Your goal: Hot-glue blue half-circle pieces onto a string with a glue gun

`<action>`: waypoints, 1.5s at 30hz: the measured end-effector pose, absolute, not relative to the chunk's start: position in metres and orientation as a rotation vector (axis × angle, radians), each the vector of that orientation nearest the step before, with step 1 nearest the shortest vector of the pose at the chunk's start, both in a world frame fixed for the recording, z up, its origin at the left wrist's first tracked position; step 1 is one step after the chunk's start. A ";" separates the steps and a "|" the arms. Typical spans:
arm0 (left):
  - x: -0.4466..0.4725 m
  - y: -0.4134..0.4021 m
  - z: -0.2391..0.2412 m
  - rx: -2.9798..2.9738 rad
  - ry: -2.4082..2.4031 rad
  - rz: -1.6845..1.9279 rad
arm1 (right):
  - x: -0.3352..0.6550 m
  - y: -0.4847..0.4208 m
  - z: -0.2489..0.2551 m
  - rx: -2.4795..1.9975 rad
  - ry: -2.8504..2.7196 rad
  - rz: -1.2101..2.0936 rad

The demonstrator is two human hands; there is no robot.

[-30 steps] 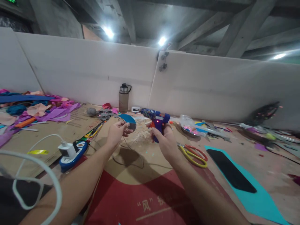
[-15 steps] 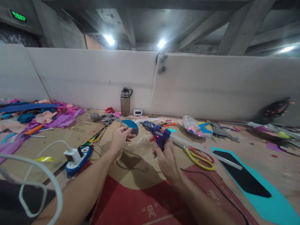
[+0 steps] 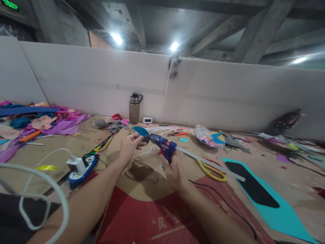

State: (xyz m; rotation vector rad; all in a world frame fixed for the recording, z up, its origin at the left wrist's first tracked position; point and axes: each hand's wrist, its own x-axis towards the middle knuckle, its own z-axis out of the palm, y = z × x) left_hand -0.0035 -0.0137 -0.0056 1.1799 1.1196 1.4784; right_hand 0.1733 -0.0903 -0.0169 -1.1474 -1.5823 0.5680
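Observation:
My left hand (image 3: pixel 131 146) pinches a small curved piece, blue on top and dark grey below; its blue part (image 3: pixel 140 130) shows above my fingers. In my right hand (image 3: pixel 173 168) is a blue hot glue gun (image 3: pixel 162 144), its red indicator lit and a long translucent glue stick (image 3: pixel 210 163) sticking out of the back. The gun's nozzle points left and reaches the piece's right edge; whether it touches cannot be made out. Both hands are above a brown and red cardboard sheet (image 3: pixel 142 189).
Yellow-handled scissors (image 3: pixel 212 172) lie right of the gun, near a black phone (image 3: pixel 254 184) on turquoise foam (image 3: pixel 286 217). A blue power strip (image 3: pixel 82 173) with a white plug is at left. Behind stand a bottle (image 3: pixel 134 110) and a small clock (image 3: pixel 147 120). Colourful scraps (image 3: pixel 50 125) pile up far left.
The glue gun has moved left, bringing its nozzle to the piece in my left hand. That piece has tilted, showing its blue part more narrowly. The view has shifted slightly.

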 end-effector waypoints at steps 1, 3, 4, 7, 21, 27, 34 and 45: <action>-0.004 -0.013 -0.006 1.172 1.104 1.479 | 0.173 -0.090 -0.018 -1.167 -1.614 0.538; -0.004 -0.013 -0.007 1.157 1.081 1.480 | 0.173 -0.088 -0.020 -1.202 -1.664 0.474; -0.003 -0.013 -0.006 1.154 1.074 1.480 | 0.174 -0.087 -0.021 -1.212 -1.673 0.445; -0.002 -0.015 -0.005 1.158 1.067 1.478 | 0.175 -0.084 -0.023 -1.214 -1.691 0.385; 0.004 -0.020 -0.003 1.200 1.099 1.457 | 0.179 -0.079 -0.020 -1.309 -1.721 0.282; 0.006 -0.021 -0.001 1.212 1.129 1.452 | 0.178 -0.078 -0.024 -1.307 -1.726 0.292; 0.008 -0.022 -0.002 1.230 1.183 1.479 | 0.176 -0.081 -0.018 -1.284 -1.771 0.254; 0.005 -0.022 0.001 1.179 1.158 1.528 | 0.181 -0.079 -0.021 -1.318 -1.733 0.245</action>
